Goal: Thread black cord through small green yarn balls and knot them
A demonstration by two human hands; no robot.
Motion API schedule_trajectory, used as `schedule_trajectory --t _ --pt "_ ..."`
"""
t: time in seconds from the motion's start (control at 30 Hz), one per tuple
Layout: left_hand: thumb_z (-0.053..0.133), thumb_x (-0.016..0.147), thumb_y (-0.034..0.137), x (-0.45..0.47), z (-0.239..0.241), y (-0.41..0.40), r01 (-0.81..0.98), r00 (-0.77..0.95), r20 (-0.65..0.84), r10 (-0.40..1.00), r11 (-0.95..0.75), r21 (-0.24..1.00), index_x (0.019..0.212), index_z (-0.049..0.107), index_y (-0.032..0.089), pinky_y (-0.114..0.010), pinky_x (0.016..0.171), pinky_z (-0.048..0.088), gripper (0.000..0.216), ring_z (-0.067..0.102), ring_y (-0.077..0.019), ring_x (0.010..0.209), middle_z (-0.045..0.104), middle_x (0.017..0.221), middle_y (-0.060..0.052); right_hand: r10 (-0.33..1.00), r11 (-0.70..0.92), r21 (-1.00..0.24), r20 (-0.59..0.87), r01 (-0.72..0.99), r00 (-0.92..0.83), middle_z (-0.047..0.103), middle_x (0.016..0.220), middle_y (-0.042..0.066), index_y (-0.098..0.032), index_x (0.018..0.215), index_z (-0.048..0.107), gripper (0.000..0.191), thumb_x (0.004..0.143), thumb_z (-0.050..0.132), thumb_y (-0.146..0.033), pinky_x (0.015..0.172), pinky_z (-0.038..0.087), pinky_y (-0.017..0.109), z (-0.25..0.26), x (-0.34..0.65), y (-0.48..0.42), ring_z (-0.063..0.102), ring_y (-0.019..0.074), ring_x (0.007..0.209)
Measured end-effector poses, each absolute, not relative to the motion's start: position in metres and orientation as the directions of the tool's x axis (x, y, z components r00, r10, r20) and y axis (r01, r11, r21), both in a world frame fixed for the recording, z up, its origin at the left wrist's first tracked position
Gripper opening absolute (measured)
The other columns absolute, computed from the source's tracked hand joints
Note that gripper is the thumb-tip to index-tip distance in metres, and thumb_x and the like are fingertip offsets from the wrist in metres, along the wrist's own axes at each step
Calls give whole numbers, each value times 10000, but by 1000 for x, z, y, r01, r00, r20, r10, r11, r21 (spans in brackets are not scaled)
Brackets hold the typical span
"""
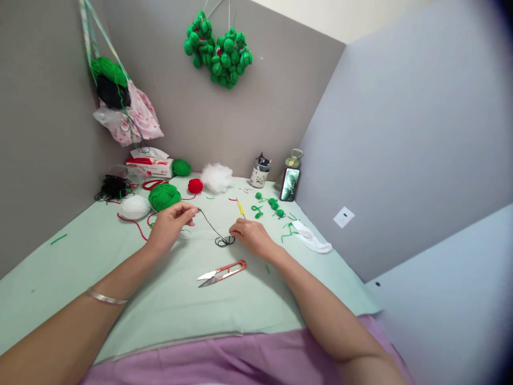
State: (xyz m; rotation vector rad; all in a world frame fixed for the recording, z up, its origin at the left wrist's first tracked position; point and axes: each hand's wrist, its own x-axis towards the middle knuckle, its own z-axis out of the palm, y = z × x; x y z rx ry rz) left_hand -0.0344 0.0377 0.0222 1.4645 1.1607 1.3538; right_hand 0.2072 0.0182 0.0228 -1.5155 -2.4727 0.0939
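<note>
Left hand: your left hand (173, 223) pinches the black thread (210, 227), lifted.
Right hand: your right hand (252, 235) has its fingertips closed on the thread's coil, mid-table.
Open room: bare green cloth (168, 315) toward the near edge, apart from the snips (222, 271).
Back edge: green yarn ball (164, 196) crowds it.

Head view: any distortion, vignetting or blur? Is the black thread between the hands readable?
Head view: wide-angle stretch toward the edges, with a dark blurred vignette down the right side; soft even light, faint shadows on the table cloth; centre sharp, so the black thread reads clearly from the left hand pinch to the coil by the right hand; scissors crisp.
</note>
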Motion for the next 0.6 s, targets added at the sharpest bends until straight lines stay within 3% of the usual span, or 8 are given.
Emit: schedule_trajectory --t 0.2,0.37,0.4,0.47,0.53,0.6 --pt "682 732 496 -31 26 33 140 7 252 968 -250 958 792 665 197 -270 688 478 306 578 -153 657 618 737 0 820 563 58 87 824 -566 620 930 72 -165 845 650 187 930 486 -136 645 328 269 10 191 25 554 173 871" --pt "688 731 491 -34 24 36 105 4 255 967 -254 961 801 662 190 -258 682 476 310 574 -142 653 620 764 0 849 526 -80 108 847 -517 622 935 111 -139 807 616 183 878 468 -57 710 372 286 5 183 26 554 194 877" --pt "688 730 494 -34 24 37 99 2 258 966 -257 961 804 662 190 -257 682 477 315 575 -142 655 624 773 -1 861 506 -137 134 851 -490 622 934 109 -141 797 613 169 865 479 -62 715 378 285 5 186 27 555 190 866" --pt "687 728 501 -35 23 38 87 -1 262 965 -261 961 811 664 190 -256 683 477 323 576 -141 657 635 789 -2 901 432 -376 216 820 -376 627 909 80 -153 769 609 111 814 535 -84 725 390 278 7 194 30 554 169 822" --pt "684 731 503 -36 22 38 80 -10 262 965 -260 962 817 666 191 -250 684 474 324 575 -136 656 642 799 0 941 334 -659 268 674 -205 627 825 34 -166 734 607 66 750 583 -106 725 408 269 12 207 35 548 144 755" --pt "683 732 503 -36 23 39 70 -26 259 965 -257 964 816 665 190 -245 680 470 324 571 -132 652 641 793 2 961 267 -828 264 493 -78 622 737 7 -169 725 609 18 725 597 -155 688 436 259 20 222 42 553 129 696"
